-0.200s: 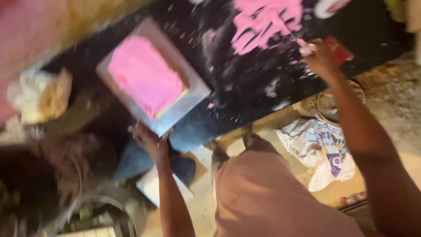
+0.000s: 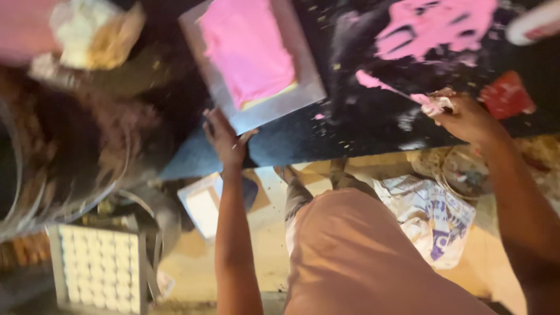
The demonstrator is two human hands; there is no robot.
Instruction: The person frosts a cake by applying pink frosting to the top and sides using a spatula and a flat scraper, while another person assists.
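Note:
A rectangular cake coated in pink icing [image 2: 248, 49] sits on a silver square board [image 2: 306, 87] on a black counter [image 2: 326, 137]. My left hand [image 2: 224, 137] grips the board's near corner. My right hand [image 2: 461, 116] is at the counter's right part, closed on a thin scraper-like tool [image 2: 402, 93] smeared with pink icing. Just beyond it a large patch of pink icing [image 2: 434, 26] is spread over the black surface.
A red object [image 2: 507, 96] lies right of my right hand. A crumpled white wad [image 2: 96, 32] rests at the back left. Below the counter are a printed plastic bag [image 2: 429, 219], a metal bowl [image 2: 452, 172], an egg tray [image 2: 99, 268] and a white box [image 2: 204, 204].
The view has swung and blurred. My left hand has come onto the board's corner, and my right hand has drawn nearer along the counter with the icing-smeared tool.

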